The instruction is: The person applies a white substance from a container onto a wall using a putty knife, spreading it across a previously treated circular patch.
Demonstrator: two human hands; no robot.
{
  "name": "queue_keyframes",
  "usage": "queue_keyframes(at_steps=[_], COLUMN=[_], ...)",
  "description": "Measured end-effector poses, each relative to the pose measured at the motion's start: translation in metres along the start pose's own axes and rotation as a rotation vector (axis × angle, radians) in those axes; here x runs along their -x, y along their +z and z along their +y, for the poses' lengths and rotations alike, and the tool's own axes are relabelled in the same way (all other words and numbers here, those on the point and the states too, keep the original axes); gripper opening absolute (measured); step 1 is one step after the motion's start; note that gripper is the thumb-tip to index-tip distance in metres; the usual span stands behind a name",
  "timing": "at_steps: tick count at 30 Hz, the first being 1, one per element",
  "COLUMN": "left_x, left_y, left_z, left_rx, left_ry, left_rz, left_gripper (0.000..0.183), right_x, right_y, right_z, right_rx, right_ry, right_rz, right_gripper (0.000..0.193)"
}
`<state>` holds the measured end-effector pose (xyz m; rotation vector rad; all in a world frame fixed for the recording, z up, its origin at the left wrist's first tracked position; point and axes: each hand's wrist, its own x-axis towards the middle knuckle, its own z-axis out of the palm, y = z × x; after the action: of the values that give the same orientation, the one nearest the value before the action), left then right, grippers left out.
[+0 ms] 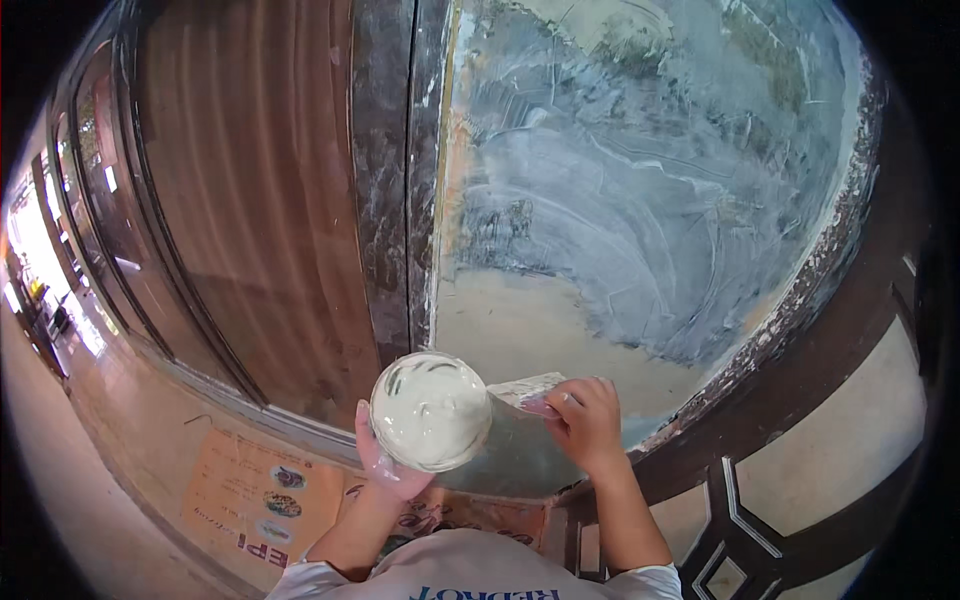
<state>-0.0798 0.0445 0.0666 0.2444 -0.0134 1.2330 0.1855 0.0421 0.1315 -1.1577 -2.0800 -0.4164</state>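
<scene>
A round tub of creamy white paste rests in my left hand, whose fingers wrap its side and underside. Smears of paste mark the hand and the tub's rim. In my right hand is a putty knife, its blade coated with white paste and pointing left at the tub's right edge. Past both hands rises a wall panel, its upper part covered in grey-white streaky coating. Lower down, a beige patch of the panel shows without that coating.
Dark wooden door frames and a brown panel stand to the left. An orange printed banner lies on the floor at lower left. On the right is dark woodwork with pale inset panels. Bright light enters at far left.
</scene>
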Motion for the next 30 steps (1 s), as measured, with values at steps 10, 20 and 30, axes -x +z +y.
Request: queue_keyframes(at_steps=[10, 20, 30], left_x=[-0.002, -0.001, -0.004], left_y=[-0.001, -0.004, -0.011], left_z=[0.011, 0.033, 0.065], left_rx=[0.007, -0.008, -0.073], left_ry=[-0.019, 0.020, 0.055], left_rz=[-0.045, -0.095, -0.127], left_gripper=[0.078, 0.080, 0.078], right_x=[-0.078, -0.221, -0.290], right_y=[-0.062, -0.161, -0.180], right_z=[0.011, 0.037, 0.068], right_rx=[0.031, 0.084, 0.296], right_ry=[0.161, 0.095, 0.258], right_rz=[0.263, 0.571, 0.525], right_gripper=[0.030, 0.040, 0.056])
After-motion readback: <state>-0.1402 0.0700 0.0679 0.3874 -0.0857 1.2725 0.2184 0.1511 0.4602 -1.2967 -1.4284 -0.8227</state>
